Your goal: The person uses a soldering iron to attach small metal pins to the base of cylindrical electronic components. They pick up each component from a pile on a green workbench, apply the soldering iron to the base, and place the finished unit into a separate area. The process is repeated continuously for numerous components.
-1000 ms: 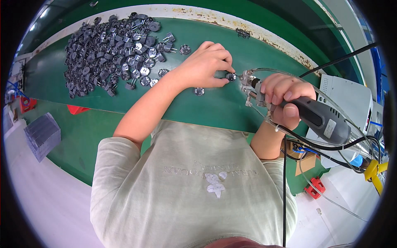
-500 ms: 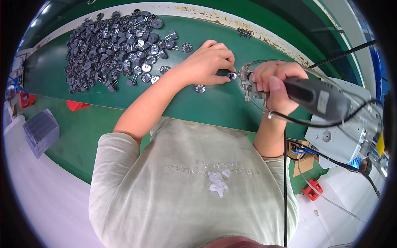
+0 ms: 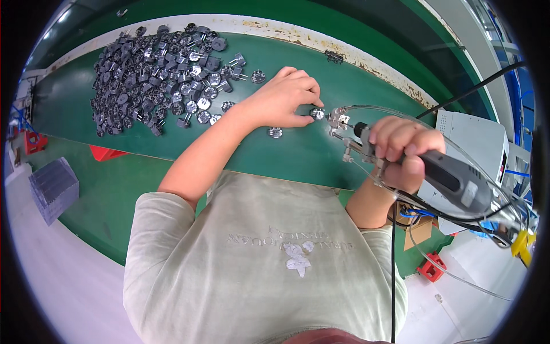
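Observation:
My left hand (image 3: 285, 102) pinches a small round black plug part (image 3: 317, 114) between thumb and fingertips, down at the green tabletop. My right hand (image 3: 405, 150) is wrapped round a dark grey handheld power screwdriver (image 3: 450, 175), tilted with its metal nose (image 3: 339, 119) toward that part. A small gap shows between nose and part. A clear tube and a black cable run along the tool. Close below my left hand lies another plug part (image 3: 275, 133), and one more (image 3: 258, 76) sits above my wrist.
A large heap of black plug parts (image 3: 152, 74), some with metal pins, covers the table's left side. A rusty white rim (image 3: 258, 26) borders the green table (image 3: 252, 155). On the right stands a grey machine box (image 3: 455, 135). A black cord (image 3: 393, 269) hangs beside my right arm.
My right hand has drawn the screwdriver back, toward the right and nearer me, so its nose is farther from the part. My left hand still pinches the plug part, shifted slightly.

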Available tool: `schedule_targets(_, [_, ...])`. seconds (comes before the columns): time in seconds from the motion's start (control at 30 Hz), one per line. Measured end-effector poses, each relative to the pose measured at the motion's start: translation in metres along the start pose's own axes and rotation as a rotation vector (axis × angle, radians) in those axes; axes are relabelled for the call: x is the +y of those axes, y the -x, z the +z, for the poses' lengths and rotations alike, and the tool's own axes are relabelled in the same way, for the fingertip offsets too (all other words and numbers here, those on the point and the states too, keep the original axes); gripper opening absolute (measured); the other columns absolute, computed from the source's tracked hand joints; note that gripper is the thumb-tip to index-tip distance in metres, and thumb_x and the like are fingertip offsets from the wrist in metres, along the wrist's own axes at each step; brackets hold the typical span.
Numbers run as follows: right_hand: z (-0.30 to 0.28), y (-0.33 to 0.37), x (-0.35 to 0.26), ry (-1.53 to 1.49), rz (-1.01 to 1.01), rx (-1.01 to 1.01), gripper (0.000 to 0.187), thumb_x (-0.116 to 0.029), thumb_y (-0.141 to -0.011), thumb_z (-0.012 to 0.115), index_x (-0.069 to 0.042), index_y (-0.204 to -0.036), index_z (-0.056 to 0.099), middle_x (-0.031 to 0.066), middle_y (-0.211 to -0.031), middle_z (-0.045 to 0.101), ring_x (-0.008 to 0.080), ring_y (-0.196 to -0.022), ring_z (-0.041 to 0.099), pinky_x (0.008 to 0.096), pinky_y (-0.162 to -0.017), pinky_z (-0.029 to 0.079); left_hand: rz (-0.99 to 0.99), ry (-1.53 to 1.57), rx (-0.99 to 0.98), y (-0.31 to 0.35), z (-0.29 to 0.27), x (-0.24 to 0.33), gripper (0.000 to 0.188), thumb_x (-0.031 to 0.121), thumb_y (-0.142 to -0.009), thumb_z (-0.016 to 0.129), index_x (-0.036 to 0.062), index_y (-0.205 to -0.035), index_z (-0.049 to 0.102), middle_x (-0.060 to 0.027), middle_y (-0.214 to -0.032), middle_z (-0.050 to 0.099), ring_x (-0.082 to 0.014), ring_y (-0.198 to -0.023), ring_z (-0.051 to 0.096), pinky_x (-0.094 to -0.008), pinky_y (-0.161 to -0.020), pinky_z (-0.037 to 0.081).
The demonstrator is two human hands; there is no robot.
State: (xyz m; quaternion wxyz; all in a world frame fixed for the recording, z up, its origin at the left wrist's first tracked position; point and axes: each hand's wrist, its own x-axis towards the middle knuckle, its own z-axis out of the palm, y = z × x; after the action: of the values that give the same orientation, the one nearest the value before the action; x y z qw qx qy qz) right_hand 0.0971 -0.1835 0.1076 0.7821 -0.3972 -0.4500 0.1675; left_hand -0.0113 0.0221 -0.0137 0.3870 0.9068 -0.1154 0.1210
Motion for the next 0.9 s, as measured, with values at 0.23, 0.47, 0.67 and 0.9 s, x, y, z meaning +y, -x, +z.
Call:
schedule_targets(0.23, [0.0, 0.009, 0.016, 0.06, 0.072, -0.034, 0.022, -0.022, -0.095, 0.069, -0.007, -0.096, 0.052, 0.006, -0.068, 0.057, 0.0202, -0.056, 0.056, 0.0417, -0.059, 0.053, 0.004, -0.005, -0.014, -0.001, 0.0, 0.0, 0.031, 0.02, -0.076, 0.083, 0.0121, -0.106, 0.077, -0.0003, -0.105, 0.064, -0.0229, -0.108, 0.059, -0.0414, -0.107, 0.037])
schedule_targets(0.47, [0.003, 0.011, 0.019, 0.066, 0.07, -0.034, 0.023, -0.023, -0.094, 0.07, -0.008, -0.095, 0.053, 0.0055, -0.067, 0.057, 0.0196, -0.054, 0.056, 0.0413, -0.059, 0.053, -0.003, -0.002, -0.015, -0.002, -0.001, 0.0, 0.031, 0.019, -0.076, 0.083, 0.0126, -0.105, 0.078, 0.0001, -0.105, 0.065, -0.0228, -0.108, 0.059, -0.0417, -0.107, 0.037])
schedule_targets(0.67, [0.005, 0.012, 0.02, 0.076, 0.077, -0.031, 0.025, -0.024, -0.093, 0.072, -0.008, -0.094, 0.053, 0.0056, -0.066, 0.057, 0.0196, -0.053, 0.056, 0.0411, -0.058, 0.053, -0.009, 0.001, -0.015, -0.001, -0.001, 0.0, 0.03, 0.019, -0.076, 0.083, 0.0126, -0.104, 0.078, 0.0003, -0.105, 0.065, -0.0226, -0.108, 0.059, -0.0419, -0.107, 0.037])
schedule_targets(0.9, [0.004, 0.011, 0.024, 0.028, 0.056, -0.051, 0.023, -0.01, -0.089, 0.076, -0.006, -0.092, 0.053, 0.0053, -0.067, 0.057, 0.0183, -0.055, 0.055, 0.0393, -0.058, 0.053, -0.009, 0.007, -0.022, -0.002, -0.001, 0.0, 0.029, 0.019, -0.076, 0.083, 0.0123, -0.105, 0.078, 0.0009, -0.105, 0.065, -0.0222, -0.11, 0.059, -0.0419, -0.108, 0.037])
